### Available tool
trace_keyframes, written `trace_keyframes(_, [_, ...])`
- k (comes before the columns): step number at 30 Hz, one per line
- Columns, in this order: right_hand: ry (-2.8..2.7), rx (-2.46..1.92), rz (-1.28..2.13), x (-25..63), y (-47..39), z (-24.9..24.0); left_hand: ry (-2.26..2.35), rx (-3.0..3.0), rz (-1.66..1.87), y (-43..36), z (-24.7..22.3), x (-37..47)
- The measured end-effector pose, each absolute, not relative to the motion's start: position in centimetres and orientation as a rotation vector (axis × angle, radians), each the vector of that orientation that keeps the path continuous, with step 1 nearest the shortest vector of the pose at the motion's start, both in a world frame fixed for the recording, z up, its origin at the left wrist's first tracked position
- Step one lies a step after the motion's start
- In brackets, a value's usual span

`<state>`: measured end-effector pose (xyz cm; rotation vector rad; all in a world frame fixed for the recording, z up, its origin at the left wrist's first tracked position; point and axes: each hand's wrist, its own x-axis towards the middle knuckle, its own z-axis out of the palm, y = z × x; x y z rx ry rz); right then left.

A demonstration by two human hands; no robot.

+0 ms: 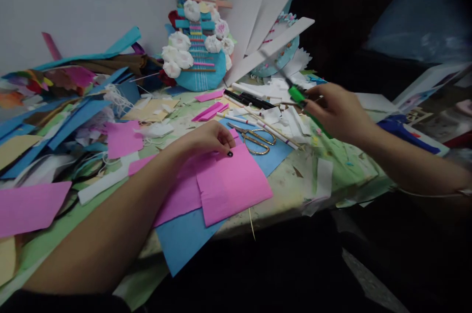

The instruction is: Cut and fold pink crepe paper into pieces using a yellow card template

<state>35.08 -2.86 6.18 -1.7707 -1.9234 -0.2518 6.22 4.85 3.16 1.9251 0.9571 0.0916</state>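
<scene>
My left hand (216, 138) rests at the upper edge of a pink sheet of paper (236, 185), fingers curled and the thumb pressed near its corner. Beneath lies more pink paper (180, 195), on top of a blue sheet (188, 241) that hangs over the table's front edge. In the air to the right, my right hand (334, 109) is closed round a green-handled tool (297, 95); its long thin grey blade or shaft points up and left, blurred by motion. Gold-handled scissors (256, 138) lie just right of my left hand, on the blue sheet.
Black pens (250, 100) and thin sticks (261, 126) lie behind the scissors, among white paper scraps (295, 121). Coloured paper (73, 121) and white string (118, 99) are heaped at left. A blue guitar-shaped craft (201, 67) with white flowers leans on the wall.
</scene>
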Motion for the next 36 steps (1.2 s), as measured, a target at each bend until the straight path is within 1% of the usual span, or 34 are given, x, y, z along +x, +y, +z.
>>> trace_keyframes(3, [-1.815, -1.690, -0.323, 35.9, -6.0, 8.2, 0.960, 1.958, 0.111, 4.6, 3.3, 6.2])
trace_keyframes(6, [-1.951, -1.562, -0.158, 37.5, -9.6, 8.7, 0.978, 2.001, 0.133, 4.4, 3.4, 6.3])
trace_keyframes(9, [-2.259, -1.474, 0.088, 39.1, -12.6, 7.0, 0.983, 2.033, 0.137, 4.5, 3.4, 6.3])
trace_keyframes(11, [-2.415, -1.451, 0.172, 39.8, -14.1, 5.2, 0.978, 2.048, 0.123, 4.7, 3.2, 6.3])
trace_keyframes(16, [-2.427, -1.449, 0.273, 40.1, -15.8, 2.0, 0.980, 2.082, 0.082, 5.2, 3.0, 6.3])
trace_keyframes(19, [-2.423, -1.460, 0.280, 40.1, -15.7, 1.7, 0.983, 2.091, 0.060, 5.2, 3.1, 6.4])
trace_keyframes(27, [-2.462, -1.391, 0.170, 40.1, -15.2, 1.9, 0.987, 2.097, 0.029, 5.2, 3.4, 6.6])
trace_keyframes(36, [-2.435, -1.389, 0.174, 39.9, -14.9, 2.5, 0.958, 2.119, -0.006, 5.2, 3.5, 6.5])
